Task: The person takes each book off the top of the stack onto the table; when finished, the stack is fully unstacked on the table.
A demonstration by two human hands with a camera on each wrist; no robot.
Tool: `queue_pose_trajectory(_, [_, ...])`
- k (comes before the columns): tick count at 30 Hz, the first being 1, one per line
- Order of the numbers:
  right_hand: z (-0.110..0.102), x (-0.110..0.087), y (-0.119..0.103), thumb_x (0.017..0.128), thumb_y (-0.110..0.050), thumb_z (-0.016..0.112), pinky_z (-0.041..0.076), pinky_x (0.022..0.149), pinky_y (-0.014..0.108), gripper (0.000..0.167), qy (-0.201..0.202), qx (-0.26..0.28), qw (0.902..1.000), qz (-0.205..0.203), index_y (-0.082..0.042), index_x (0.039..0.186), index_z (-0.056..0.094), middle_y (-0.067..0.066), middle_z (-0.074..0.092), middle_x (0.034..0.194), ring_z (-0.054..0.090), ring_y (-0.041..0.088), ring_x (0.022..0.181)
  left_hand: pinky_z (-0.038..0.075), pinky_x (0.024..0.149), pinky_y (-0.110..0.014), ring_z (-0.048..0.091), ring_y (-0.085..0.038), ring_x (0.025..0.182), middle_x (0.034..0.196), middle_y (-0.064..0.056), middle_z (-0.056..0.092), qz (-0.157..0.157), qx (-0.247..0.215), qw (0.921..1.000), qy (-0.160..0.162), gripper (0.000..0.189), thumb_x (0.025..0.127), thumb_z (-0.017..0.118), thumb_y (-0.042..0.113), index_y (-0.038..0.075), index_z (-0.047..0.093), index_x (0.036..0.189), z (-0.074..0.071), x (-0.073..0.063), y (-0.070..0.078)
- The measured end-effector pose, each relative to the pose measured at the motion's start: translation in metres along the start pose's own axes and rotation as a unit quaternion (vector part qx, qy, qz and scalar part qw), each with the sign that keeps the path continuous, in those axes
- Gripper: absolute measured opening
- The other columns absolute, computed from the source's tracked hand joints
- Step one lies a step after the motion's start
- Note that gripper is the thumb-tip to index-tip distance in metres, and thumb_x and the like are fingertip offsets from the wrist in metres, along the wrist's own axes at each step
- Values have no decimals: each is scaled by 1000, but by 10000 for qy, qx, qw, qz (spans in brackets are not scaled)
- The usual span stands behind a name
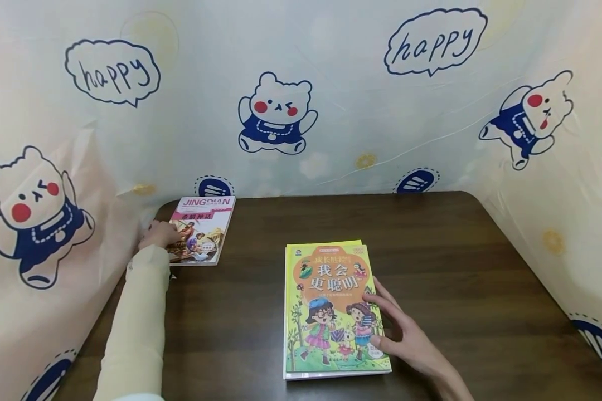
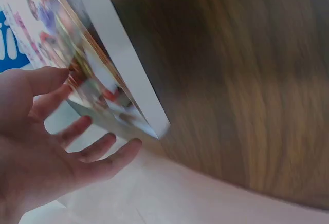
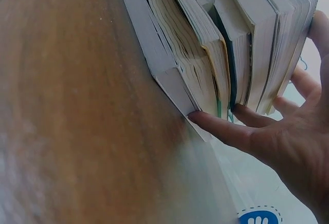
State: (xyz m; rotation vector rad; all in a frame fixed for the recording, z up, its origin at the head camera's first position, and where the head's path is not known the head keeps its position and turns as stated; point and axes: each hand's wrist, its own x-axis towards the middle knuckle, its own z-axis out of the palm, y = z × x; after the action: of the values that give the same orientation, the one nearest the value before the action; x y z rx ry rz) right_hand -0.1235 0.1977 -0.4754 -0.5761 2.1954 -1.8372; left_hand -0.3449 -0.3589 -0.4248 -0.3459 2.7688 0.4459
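At the far left of the table, my left hand (image 1: 159, 235) is at the left edge of a book with a pink and white cover (image 1: 200, 236). In the left wrist view, the fingers (image 2: 97, 147) of that hand are spread and loosely bent, and the thumb is by the illustrated cover. Nearer me stands a stack of books (image 1: 331, 312) with a yellow and orange cover on top. My right hand (image 1: 411, 337) rests along its right side, thumb at the top cover's edge. The right wrist view shows its fingers (image 3: 226, 129) touching the page blocks (image 3: 241, 44).
The dark wooden table (image 1: 456, 250) has rounded far corners. A pale curtain (image 1: 351, 111) with printed bears and "happy" bubbles surrounds it at the back and sides. The left book lies close to the table's far left corner.
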Motion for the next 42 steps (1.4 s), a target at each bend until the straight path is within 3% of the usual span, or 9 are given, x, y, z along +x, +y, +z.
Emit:
queue_pose_trajectory(6, [3,-2,2,88,-5,64,50,89,31,62,-84,220,9995,-219,-15,145,42,-2,1,162,11,50,138,36,91,-65,35,-52,103,114,-34,45,-140,-137,9997,-122,57,97,46,41,-12,53,118,5,-1,5])
queue_pose_trajectory(14, [1,4,3,88,-5,64,49,90,31,63,-105,131,9993,-323,-18,145,42,-2,2,162,11,48,139,25,96,-74,17,-62,124,149,-34,7,-136,-241,9996,34,80,97,41,44,-16,16,144,17,3,3])
queue_pose_trajectory(19, [2,4,5,88,-3,63,47,93,30,63,-234,119,9989,-394,-16,146,41,-2,2,162,14,48,138,12,95,-81,-4,-62,133,154,-31,-2,619,-343,9960,554,80,99,39,45,-9,9,149,36,2,-13])
queue_pose_trajectory(21, [2,2,5,88,-2,63,47,93,30,63,-286,93,9988,-384,-15,146,41,-1,1,162,13,49,138,10,95,-81,-9,-58,136,156,-29,-1,1148,-451,9869,1043,76,100,42,43,-4,11,151,42,-1,-14])
queue_pose_trajectory(25, [1,1,2,88,-7,64,43,96,27,62,-132,-3,9997,-214,-18,145,42,-2,2,162,11,48,140,9,101,-76,-7,-49,141,159,-22,4,2241,-711,9509,2012,72,100,47,39,7,14,155,37,-12,6])
queue_pose_trajectory(30, [0,1,0,89,-10,64,40,98,24,61,8,-28,10000,-13,-23,144,43,-5,3,161,10,45,141,6,109,-67,-2,-42,144,161,-14,4,3046,-1253,9121,2440,74,98,53,35,20,10,157,18,-34,45])
queue_pose_trajectory(34, [1,1,2,89,-10,64,39,99,25,61,-43,-53,10000,-68,-22,145,42,-4,3,162,9,46,142,8,111,-64,7,-41,144,161,-11,9,3652,-1718,8779,2577,71,97,57,24,18,17,156,14,-63,71])
queue_pose_trajectory(37, [1,0,1,89,-10,64,40,98,25,61,-41,13,10000,-14,-21,145,42,-5,2,162,7,45,142,11,110,-65,7,-35,146,162,-4,8,3892,-1844,8745,2232,69,98,56,27,23,18,156,18,-91,90])
queue_pose_trajectory(42, [1,1,-1,89,-10,64,43,95,26,62,-19,27,10000,42,-22,145,42,-5,1,161,6,46,142,16,108,-66,8,-34,146,162,3,2,3970,-1615,8886,1633,75,98,57,29,30,10,156,40,-139,114])
